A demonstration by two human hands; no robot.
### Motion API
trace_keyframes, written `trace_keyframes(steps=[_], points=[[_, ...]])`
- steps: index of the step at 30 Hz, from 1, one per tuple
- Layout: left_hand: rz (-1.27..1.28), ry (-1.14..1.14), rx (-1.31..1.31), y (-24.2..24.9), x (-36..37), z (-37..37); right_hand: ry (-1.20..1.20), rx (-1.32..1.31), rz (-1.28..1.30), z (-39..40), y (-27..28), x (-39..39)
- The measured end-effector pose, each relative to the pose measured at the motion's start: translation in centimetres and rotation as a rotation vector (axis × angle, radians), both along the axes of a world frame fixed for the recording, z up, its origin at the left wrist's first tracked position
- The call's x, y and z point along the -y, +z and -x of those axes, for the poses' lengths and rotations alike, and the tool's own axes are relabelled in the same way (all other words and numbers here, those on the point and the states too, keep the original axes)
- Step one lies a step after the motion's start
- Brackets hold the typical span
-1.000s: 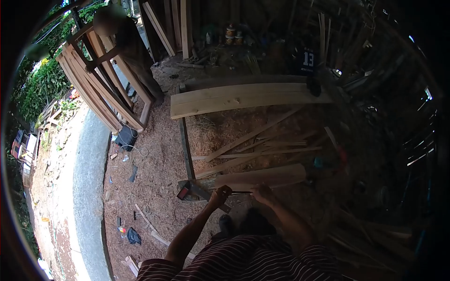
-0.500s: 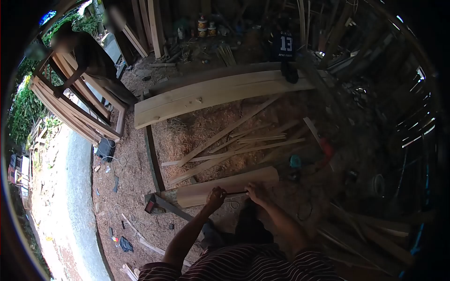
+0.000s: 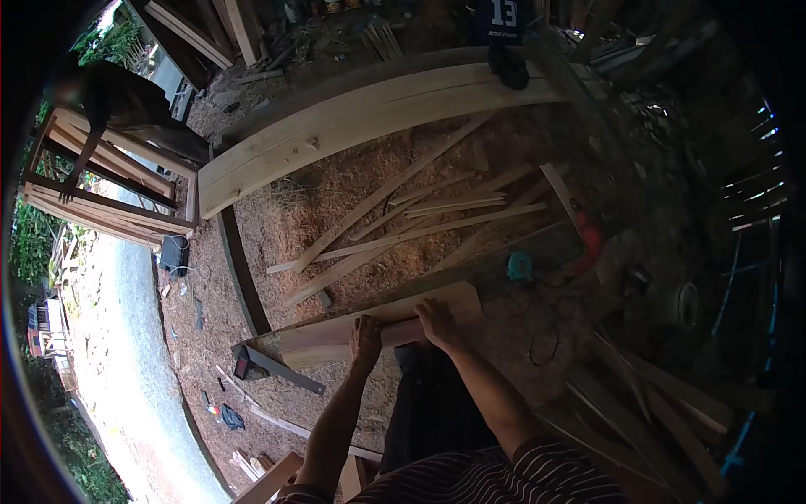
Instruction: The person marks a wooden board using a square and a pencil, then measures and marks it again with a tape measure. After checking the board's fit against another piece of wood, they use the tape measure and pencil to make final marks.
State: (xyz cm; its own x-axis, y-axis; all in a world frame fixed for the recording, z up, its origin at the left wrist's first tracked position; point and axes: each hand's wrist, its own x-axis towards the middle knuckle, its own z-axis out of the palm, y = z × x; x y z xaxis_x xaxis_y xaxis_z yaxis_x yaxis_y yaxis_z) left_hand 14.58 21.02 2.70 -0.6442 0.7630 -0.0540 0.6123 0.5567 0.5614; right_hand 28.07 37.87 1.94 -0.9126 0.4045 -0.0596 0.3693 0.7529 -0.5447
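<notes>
Has left hand (image 3: 365,338) and right hand (image 3: 437,323) on the wide board (image 3: 327,339) near some thin sticks (image 3: 453,207), with bent fingers (image 3: 431,309), but can't tell if pinching anything.

Worker's hands (image 3: 365,339), six o'clock: two. Teal tape measure (image 3: 520,265), three o'clock: one. Red-handled tool (image 3: 591,242), three o'clock: one. Co-worker (image 3: 126,97), ten o'clock: one. Number-13 jersey (image 3: 500,23), one o'clock: I count one.

Daylight from left, path (image 3: 126,336) clipped white. Right side near black, bright slits (image 3: 754,198) aside. Left hand (image 3: 365,338) and right hand (image 3: 437,322) shaded, legible. Fisheye bows the long plank (image 3: 386,113); corners vignette black. Co-worker's head (image 3: 65,88) blurred.
</notes>
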Motion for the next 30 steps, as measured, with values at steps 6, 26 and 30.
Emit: trace_keyframes(steps=[6, 26, 30], points=[[-0.031, -0.024, 0.078, -0.1, 0.5, 0.5, -0.002, 0.064, -0.086, -0.8, -0.1, 0.1], [-0.271, -0.385, 0.117, 1.7, -20.6, -7.9, -0.524, 0.4, -0.008, -15.1, 4.1, -16.9], [-0.271, -0.197, 0.634, -2.8, -26.7, -13.4, -0.526, 0.256, 0.011, -14.3, 2.4, -21.2]])
